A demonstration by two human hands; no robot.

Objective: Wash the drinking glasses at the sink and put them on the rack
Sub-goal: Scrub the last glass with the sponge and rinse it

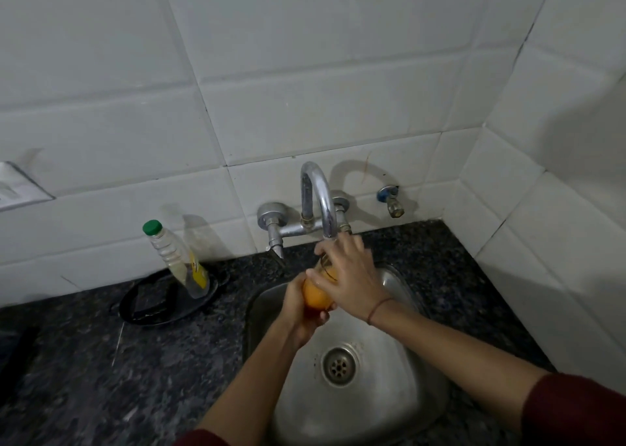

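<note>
An orange-tinted drinking glass (316, 294) is held tilted over the steel sink (399, 354), its mouth up near the spout of the curved tap (320, 198). My left hand (299, 313) grips the glass around its base from below. My right hand (349, 276) wraps over the upper part and rim of the glass, fingers curled around it. Much of the glass is hidden by both hands. Whether water is running cannot be told.
A clear soap bottle with a green cap (176, 259) leans in a black dish (162, 301) on the dark granite counter (101, 361) left of the sink. A small blue valve (391, 200) sticks out of the tiled wall. The drain (339, 365) lies below my arms.
</note>
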